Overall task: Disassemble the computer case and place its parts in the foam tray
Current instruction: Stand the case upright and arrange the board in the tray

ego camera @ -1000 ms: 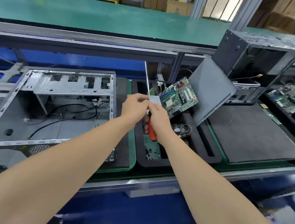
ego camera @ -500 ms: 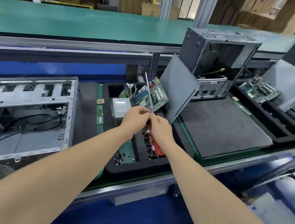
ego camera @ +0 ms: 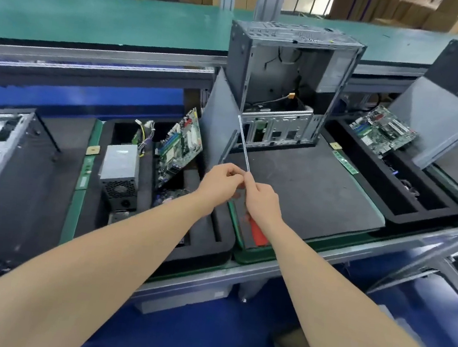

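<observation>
While the right hand (ego camera: 261, 203) grips a red-handled screwdriver (ego camera: 255, 228), the left hand (ego camera: 219, 185) pinches its shaft, both in front of the upright computer case (ego camera: 287, 85).

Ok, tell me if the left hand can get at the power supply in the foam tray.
Probably yes. The power supply stands exposed in the foam tray, nothing over it, but the left hand is pinching the screwdriver shaft with the right hand.

The worktop (ego camera: 276, 268) runs left to right, metal-edged at its near side. On it lie a black foam tray (ego camera: 210, 246) left of centre, a flat dark foam mat (ego camera: 321, 190) at centre with an upright open computer case (ego camera: 287, 85) at its far end, and another black tray (ego camera: 419, 208) to the right.
</observation>
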